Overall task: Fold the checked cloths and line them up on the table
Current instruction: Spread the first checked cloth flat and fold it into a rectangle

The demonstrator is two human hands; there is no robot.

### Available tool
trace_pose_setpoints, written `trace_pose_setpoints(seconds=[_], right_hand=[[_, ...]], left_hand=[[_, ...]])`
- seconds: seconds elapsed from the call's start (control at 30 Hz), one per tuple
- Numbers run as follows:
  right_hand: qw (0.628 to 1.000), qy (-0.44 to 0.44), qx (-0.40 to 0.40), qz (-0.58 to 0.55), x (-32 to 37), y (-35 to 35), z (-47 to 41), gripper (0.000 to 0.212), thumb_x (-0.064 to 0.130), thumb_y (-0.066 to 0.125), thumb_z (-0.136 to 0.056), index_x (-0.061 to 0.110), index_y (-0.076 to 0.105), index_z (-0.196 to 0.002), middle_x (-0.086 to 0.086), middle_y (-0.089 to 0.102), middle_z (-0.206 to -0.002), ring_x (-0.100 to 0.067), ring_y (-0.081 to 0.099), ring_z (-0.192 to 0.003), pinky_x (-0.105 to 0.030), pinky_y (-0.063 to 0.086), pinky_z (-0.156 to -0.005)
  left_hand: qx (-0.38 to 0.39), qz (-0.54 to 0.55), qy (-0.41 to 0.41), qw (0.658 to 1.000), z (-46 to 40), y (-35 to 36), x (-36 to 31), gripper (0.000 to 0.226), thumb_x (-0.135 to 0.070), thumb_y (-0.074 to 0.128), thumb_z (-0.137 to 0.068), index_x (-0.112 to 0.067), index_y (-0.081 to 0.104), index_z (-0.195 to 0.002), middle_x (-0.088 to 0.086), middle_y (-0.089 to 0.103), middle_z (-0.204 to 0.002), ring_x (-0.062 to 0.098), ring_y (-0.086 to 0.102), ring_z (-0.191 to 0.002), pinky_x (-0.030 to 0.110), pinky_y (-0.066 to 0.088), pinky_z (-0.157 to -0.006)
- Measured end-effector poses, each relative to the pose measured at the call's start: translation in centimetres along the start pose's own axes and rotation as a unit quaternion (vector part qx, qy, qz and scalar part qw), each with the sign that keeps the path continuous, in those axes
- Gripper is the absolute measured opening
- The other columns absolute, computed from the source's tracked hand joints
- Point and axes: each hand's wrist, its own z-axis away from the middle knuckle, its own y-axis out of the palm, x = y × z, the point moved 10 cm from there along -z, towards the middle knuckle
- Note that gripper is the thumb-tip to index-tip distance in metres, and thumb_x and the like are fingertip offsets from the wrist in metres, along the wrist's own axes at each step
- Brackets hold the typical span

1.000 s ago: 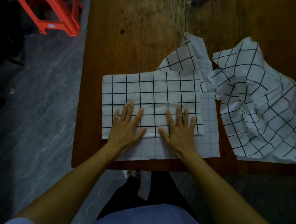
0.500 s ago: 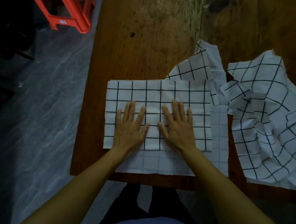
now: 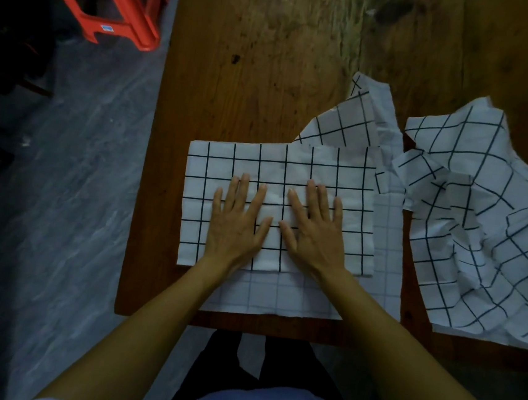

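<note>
Hands lie flat, fingers straight and spread: left hand [image 3: 238, 220] and right hand [image 3: 313, 228] press side by side on the folded cloth [image 3: 339, 175] at frame centre, likely to set its crease. Crumpled cloth [image 3: 480, 220] waits at right on the bench [image 3: 252, 69].

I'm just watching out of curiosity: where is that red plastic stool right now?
In the head view, the red plastic stool stands on the grey floor at the top left, off the left edge of the wooden table.
</note>
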Motion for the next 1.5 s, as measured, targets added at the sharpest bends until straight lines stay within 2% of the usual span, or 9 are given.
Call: trace_pose_setpoints(seconds=[0.2,0.43,0.6,0.73,1.07,1.17,1.3,1.4,1.5], right_hand=[[0.999,-0.033,-0.001,-0.002,0.1,0.0,0.6,0.061,0.052,0.024,-0.098,0.023,0.018,-0.151,-0.012,0.008,-0.160,-0.027,0.003,-0.148,-0.051,0.004,-0.118],[0.998,0.046,0.032,0.014,-5.9,-0.7,2.4,0.064,0.056,0.010,-0.097,0.023,0.011,-0.152,-0.013,0.002,-0.161,-0.025,-0.004,-0.148,-0.048,-0.002,-0.118],[1.000,-0.005,-0.004,-0.018,0.0,-2.0,1.6,0.056,0.042,0.022,-0.100,0.017,0.020,-0.150,-0.013,0.007,-0.159,-0.028,0.003,-0.147,-0.049,-0.001,-0.118],[0.999,-0.026,0.016,-0.041,3.5,0.6,1.8,0.057,0.037,0.025,-0.099,0.013,0.021,-0.150,-0.015,0.013,-0.158,-0.031,0.011,-0.147,-0.046,0.007,-0.118],[0.996,0.070,0.047,-0.015,-5.7,-0.3,5.1,0.062,0.050,0.017,-0.096,0.024,0.006,-0.152,-0.009,-0.004,-0.161,-0.022,-0.008,-0.148,-0.037,-0.007,-0.119],[0.996,0.086,0.022,-0.019,-4.9,-1.1,5.2,0.061,0.041,0.019,-0.096,0.019,0.009,-0.151,-0.012,0.001,-0.160,-0.024,-0.006,-0.147,-0.038,-0.011,-0.118],[0.999,0.023,-0.006,-0.033,0.4,-1.3,3.6,0.056,0.031,0.027,-0.097,0.015,0.020,-0.150,-0.013,0.008,-0.158,-0.027,0.001,-0.147,-0.044,-0.001,-0.119],[0.999,-0.011,0.018,-0.050,3.3,0.4,2.3,0.057,0.035,0.026,-0.097,0.015,0.021,-0.150,-0.013,0.011,-0.158,-0.026,0.002,-0.147,-0.044,0.004,-0.118],[0.999,0.024,0.033,-0.013,-0.7,0.9,3.4,0.061,0.049,0.022,-0.098,0.022,0.013,-0.152,-0.012,0.003,-0.160,-0.026,-0.001,-0.147,-0.040,-0.002,-0.119]], left_hand=[[-0.003,0.000,-0.005,1.000,0.1,-0.1,0.3,0.068,-0.057,0.022,-0.094,-0.025,0.009,-0.152,0.008,-0.005,-0.159,0.022,-0.008,-0.146,0.049,0.000,-0.117],[0.025,-0.021,-0.033,0.999,0.7,-0.2,1.7,0.071,-0.062,0.014,-0.093,-0.027,-0.007,-0.151,0.007,-0.020,-0.157,0.022,-0.020,-0.144,0.048,-0.008,-0.116],[-0.009,0.003,0.023,1.000,0.8,-1.8,-1.9,0.066,-0.048,0.024,-0.096,-0.023,-0.003,-0.151,0.011,-0.012,-0.157,0.025,-0.012,-0.145,0.047,-0.006,-0.117],[0.023,0.023,0.015,0.999,2.2,0.2,-2.4,0.064,-0.047,0.018,-0.097,-0.024,-0.011,-0.149,0.009,-0.012,-0.158,0.022,-0.013,-0.145,0.045,-0.005,-0.117],[0.045,-0.021,-0.032,0.998,4.3,-0.3,4.2,0.076,-0.065,0.013,-0.090,-0.025,-0.010,-0.150,0.005,-0.020,-0.157,0.019,-0.022,-0.143,0.041,-0.016,-0.115],[0.036,-0.019,-0.013,0.999,3.8,-1.1,2.6,0.073,-0.062,0.014,-0.091,-0.027,-0.013,-0.149,0.006,-0.020,-0.156,0.023,-0.020,-0.144,0.044,-0.014,-0.115],[0.025,0.007,0.034,0.999,2.4,-1.3,-2.3,0.068,-0.052,0.019,-0.094,-0.024,-0.007,-0.150,0.007,-0.015,-0.157,0.023,-0.015,-0.145,0.042,-0.013,-0.116],[0.048,0.011,0.033,0.998,2.6,0.4,-2.3,0.065,-0.051,0.016,-0.095,-0.024,-0.007,-0.150,0.007,-0.016,-0.157,0.020,-0.018,-0.144,0.043,-0.009,-0.117],[0.041,-0.021,0.025,0.999,4.0,0.6,1.4,0.071,-0.059,0.018,-0.095,-0.023,-0.006,-0.151,0.006,-0.019,-0.157,0.020,-0.019,-0.144,0.039,-0.011,-0.117]])
